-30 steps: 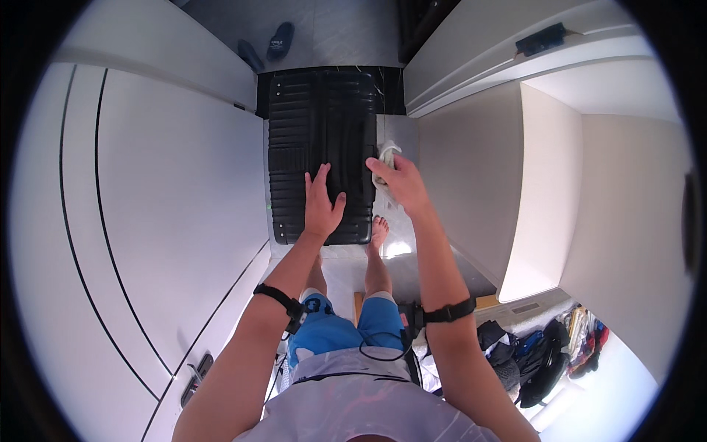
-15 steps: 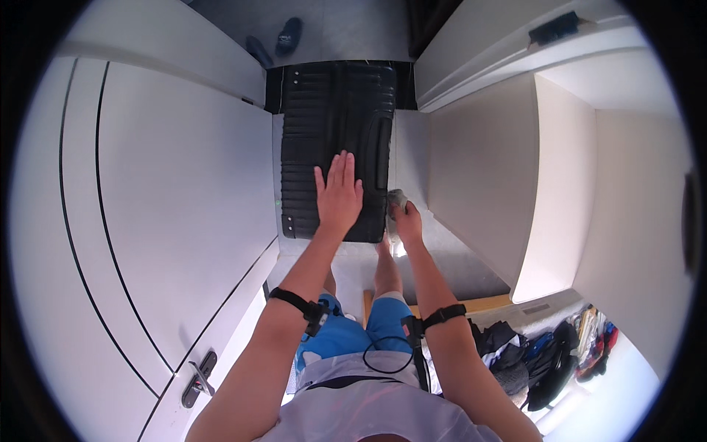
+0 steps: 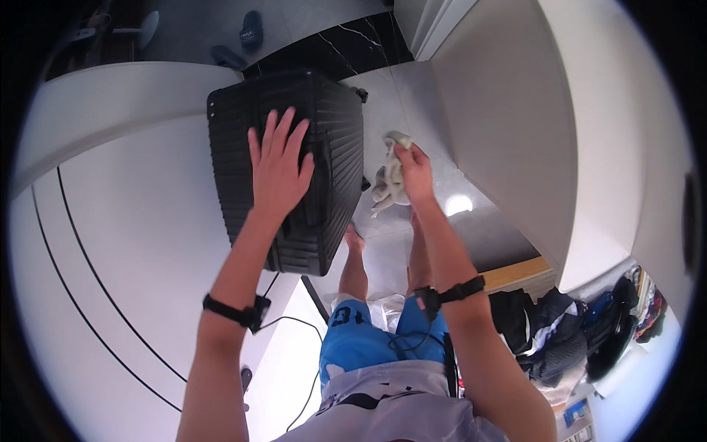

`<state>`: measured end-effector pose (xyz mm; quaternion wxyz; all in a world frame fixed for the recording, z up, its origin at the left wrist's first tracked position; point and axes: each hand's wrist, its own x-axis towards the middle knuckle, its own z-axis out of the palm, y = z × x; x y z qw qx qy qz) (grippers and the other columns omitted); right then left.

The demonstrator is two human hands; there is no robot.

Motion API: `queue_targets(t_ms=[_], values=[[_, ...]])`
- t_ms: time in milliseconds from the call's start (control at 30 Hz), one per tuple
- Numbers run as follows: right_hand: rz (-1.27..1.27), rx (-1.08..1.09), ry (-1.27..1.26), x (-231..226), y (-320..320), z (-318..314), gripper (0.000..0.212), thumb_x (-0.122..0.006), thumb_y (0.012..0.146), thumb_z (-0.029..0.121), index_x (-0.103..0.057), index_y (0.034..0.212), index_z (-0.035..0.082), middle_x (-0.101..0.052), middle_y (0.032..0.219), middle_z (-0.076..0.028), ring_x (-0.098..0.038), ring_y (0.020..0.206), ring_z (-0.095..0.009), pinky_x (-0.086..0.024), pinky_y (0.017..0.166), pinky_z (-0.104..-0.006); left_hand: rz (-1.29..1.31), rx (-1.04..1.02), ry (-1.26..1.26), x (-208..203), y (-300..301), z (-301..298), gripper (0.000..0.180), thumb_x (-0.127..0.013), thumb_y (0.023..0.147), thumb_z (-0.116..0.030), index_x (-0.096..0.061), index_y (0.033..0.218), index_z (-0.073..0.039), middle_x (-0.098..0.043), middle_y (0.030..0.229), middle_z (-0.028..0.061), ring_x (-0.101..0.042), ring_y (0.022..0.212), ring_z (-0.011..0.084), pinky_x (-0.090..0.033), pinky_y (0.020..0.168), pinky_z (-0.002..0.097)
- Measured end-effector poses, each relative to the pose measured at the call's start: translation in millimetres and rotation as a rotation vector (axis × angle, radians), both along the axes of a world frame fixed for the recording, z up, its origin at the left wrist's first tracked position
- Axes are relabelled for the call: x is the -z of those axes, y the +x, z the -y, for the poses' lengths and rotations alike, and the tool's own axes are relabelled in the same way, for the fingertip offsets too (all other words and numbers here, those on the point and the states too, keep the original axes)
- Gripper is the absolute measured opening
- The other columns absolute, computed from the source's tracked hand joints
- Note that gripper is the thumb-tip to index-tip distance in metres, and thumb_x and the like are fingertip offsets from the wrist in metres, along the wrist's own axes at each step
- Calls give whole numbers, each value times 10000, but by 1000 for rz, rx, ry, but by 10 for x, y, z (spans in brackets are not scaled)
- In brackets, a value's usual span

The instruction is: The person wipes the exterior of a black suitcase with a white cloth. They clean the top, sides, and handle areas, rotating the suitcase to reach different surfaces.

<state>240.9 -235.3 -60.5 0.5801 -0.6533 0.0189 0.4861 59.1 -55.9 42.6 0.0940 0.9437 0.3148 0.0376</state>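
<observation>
A black ribbed suitcase (image 3: 339,147) stands on its wheels, close against the white door panel on the left. My left hand (image 3: 281,166) lies flat on its upper face, fingers stretched and spread. Beside the left hand runs the suitcase's dark handle (image 3: 317,184). Off to the right of the case, my right hand (image 3: 414,168) is closed on a pale, crumpled cloth (image 3: 390,180). The cloth hangs down over the floor, apart from the suitcase. Two small black wheels show at the suitcase's right side.
A white door (image 3: 140,243) with black lines fills the left. A light cabinet (image 3: 508,125) rises on the right. Dark clothes (image 3: 545,331) are heaped at lower right. Dark slippers (image 3: 251,31) lie beyond a black marble threshold (image 3: 346,48). A cable (image 3: 305,398) hangs by my left arm.
The suitcase has shifted left in view and now shows its right side. My left hand stays on top of it. My right hand, with the cloth, has come away from the case.
</observation>
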Motion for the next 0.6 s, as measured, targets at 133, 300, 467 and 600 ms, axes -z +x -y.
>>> queue_targets(t_ms=[133,300,467,600], values=[[121,-6,20,331,-412,-410,295,-625,1023,303,-686,1025,14,-647,759,-22,-567,745,-81,-490,702,-290,-74,224,58,253,545,-631,481,-677,893,-203,-605,1367,-158,-458,1560,31,-314,1521,284,-190,1222,643],[300,100,270,306,-772,-851,269,-616,994,249,-665,1068,-5,-662,1048,-124,-633,910,-220,-492,795,-350,-79,279,62,277,673,-757,340,-671,850,-155,-719,1184,-192,-595,1405,-25,-501,1358,250,-314,1192,532],[508,165,442,187,-1070,-1314,374,-568,984,187,-561,1311,5,-538,1391,-205,-563,1179,-393,-421,975,-449,38,282,-92,290,615,-799,359,-627,742,-90,-750,1060,-199,-696,1118,-33,-613,1125,238,-440,994,410],[695,112,425,159,-1200,-1472,436,-512,1019,125,-470,1431,-12,-538,1388,-219,-569,1204,-374,-415,1033,-434,111,406,-101,330,578,-1088,390,-609,715,-86,-747,1059,-208,-697,1083,-20,-612,1121,244,-435,959,406]])
